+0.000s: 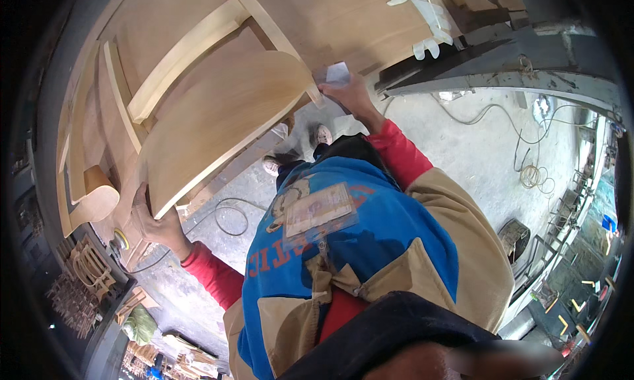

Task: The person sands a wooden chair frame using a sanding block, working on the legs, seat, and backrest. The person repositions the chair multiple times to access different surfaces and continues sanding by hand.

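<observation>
A curved, flat wooden panel [218,115] with a smooth face and a straight front edge lies across the wooden frame parts in front of me. My left hand [155,221] grips the panel's near left corner, thumb on one side and fingers on the other. At the panel's far right end, my right hand [356,102] is closed around a small folded pale-grey sheet [337,74], which could be sandpaper. Its fingertips reach the end of a wooden strip [314,92] beside the panel. Part of the right fingers is hidden behind the sheet.
Curved wooden rails [188,59] lie beyond the panel on a wooden worktop [330,16]. A white glove [426,16] rests at the far right. Hoses [231,215] trail over the concrete floor [482,162]. Stacked wooden parts [89,267] stand at lower left.
</observation>
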Motion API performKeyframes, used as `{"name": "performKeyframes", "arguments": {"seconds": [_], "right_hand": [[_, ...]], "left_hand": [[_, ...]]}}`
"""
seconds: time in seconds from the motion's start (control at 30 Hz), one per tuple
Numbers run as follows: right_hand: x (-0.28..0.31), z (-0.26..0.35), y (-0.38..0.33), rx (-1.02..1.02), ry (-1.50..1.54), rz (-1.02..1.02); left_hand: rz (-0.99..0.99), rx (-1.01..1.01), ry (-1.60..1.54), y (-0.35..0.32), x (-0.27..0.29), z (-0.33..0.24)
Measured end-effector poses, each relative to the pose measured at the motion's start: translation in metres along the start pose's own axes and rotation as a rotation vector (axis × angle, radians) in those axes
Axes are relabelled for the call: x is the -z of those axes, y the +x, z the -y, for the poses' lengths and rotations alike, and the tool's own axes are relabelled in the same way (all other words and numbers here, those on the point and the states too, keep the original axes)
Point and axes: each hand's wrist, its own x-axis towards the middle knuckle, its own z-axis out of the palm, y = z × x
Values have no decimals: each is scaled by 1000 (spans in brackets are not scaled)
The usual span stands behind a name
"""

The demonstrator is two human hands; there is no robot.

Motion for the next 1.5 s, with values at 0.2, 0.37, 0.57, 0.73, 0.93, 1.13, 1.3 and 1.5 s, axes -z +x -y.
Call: {"name": "performKeyframes", "arguments": {"seconds": [0.2, 0.37, 0.57, 0.73, 0.93, 1.13, 1.3, 1.5], "right_hand": [[-21, -8, 44, 83, -1, 23], [-8, -26, 9, 182, 125, -27], [-25, -15, 47, 268, -1, -41], [1, -31, 8, 72, -15, 186], [37, 6, -94, 152, -32, 80], [10, 49, -124, 308, 42, 727], [23, 37, -113, -125, 208, 858], [19, 62, -52, 236, 90, -32]], "left_hand": [[-14, 67, 33, -1, 2, -3], [-83, 60, 17, -6, -2, -6], [-88, 82, -5, -4, -2, -1], [-132, 61, 134, -4, 10, -42], [163, -308, -711, -44, -20, -167], [883, 328, -1555, -81, -99, -211], [870, 1022, -1634, -103, -127, -189], [712, 1015, -1961, -79, -171, -172]]}}
